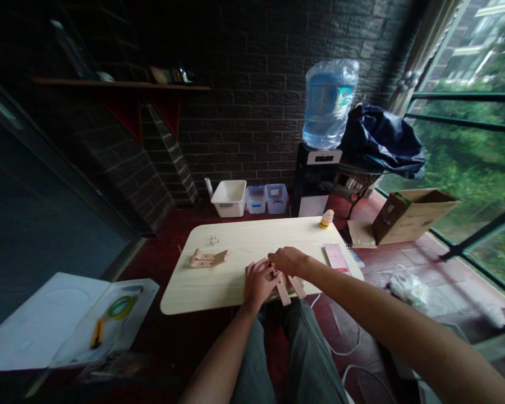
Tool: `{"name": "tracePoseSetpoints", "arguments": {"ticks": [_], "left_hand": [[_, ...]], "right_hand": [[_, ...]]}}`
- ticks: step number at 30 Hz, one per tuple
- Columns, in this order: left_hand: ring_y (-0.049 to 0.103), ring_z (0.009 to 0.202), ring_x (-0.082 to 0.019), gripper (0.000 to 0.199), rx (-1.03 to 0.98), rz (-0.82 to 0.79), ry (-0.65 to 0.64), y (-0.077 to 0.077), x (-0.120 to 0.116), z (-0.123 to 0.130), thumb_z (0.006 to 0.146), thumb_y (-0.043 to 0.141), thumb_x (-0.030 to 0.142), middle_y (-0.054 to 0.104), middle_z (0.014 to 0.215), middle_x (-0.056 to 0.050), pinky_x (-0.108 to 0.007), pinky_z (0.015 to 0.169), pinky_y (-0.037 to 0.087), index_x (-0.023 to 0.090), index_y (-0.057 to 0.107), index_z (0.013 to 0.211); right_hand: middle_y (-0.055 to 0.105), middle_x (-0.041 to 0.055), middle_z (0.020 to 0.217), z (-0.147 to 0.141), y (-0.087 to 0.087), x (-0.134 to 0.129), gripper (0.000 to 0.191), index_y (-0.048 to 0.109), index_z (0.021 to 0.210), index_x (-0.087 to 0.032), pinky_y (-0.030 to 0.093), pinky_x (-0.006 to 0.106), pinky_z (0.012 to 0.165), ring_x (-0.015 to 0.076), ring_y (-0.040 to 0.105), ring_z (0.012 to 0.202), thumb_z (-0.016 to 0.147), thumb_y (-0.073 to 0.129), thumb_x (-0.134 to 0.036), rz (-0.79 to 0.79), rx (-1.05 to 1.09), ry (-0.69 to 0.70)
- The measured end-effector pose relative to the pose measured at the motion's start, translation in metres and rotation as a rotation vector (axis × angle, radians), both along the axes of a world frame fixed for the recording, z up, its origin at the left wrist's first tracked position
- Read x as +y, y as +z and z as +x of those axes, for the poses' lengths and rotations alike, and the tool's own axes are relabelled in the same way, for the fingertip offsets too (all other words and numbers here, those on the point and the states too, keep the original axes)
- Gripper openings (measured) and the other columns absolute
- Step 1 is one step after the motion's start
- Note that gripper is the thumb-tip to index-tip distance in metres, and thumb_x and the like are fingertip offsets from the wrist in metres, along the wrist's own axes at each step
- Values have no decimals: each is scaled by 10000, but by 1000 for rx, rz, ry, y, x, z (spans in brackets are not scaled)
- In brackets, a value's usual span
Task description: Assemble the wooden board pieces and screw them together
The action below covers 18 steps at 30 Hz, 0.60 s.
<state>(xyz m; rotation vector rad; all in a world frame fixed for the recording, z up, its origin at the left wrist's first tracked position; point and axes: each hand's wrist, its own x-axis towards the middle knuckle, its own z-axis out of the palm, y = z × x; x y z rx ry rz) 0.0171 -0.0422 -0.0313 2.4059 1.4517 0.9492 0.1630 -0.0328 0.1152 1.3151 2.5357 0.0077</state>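
Near the front edge of the light wooden table [235, 241], a wooden piece with two protruding slats [283, 290] lies under both hands. My left hand [258, 283] rests on it with its fingers spread, pressing it down. Just to the right and above, my right hand [287, 260] is closed, its fingertips pinched together over the piece; whatever they hold is too small to name. Another wooden assembly [208, 258] sits on the left of the table. Behind it are several small metal bits [214, 240].
A yellow-capped bottle [326, 219] stands at the table's back right corner, with a pink sheet [335, 257] nearby. An open white case [105, 314] is at the lower left. Plastic bins [229, 199], a water dispenser [317, 179] and a cardboard box [412, 216] stand beyond the table.
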Motion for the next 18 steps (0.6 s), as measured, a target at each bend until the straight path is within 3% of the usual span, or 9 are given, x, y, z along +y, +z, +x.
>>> {"name": "tracePoseSetpoints", "arguments": {"ticks": [8, 14, 18], "left_hand": [[580, 1299, -250, 150, -3, 13, -14, -1, 0, -2, 866, 705, 343, 731, 1261, -4, -500, 1155, 354, 345, 757, 1007], [585, 1296, -255, 143, -10, 19, -8, 0, 0, -1, 869, 705, 350, 737, 1246, -10, -505, 1151, 364, 348, 763, 999], [587, 1294, -254, 150, -14, 21, -4, 1, -1, -2, 866, 710, 351, 734, 1253, -4, -508, 1158, 361, 359, 765, 1006]], "right_hand": [[757, 178, 1097, 6, 9, -3, 325, 635, 1229, -111, 593, 355, 783, 289, 747, 1008, 962, 565, -283, -10, 9, -24], [762, 165, 1104, 9, 3, -2, 281, 648, 1215, -127, 588, 346, 795, 274, 748, 1010, 969, 528, -191, -5, 8, 22], [763, 190, 1060, 8, 6, -3, 267, 656, 1185, -105, 593, 343, 793, 277, 750, 1007, 969, 536, -208, -4, 30, -19]]}}
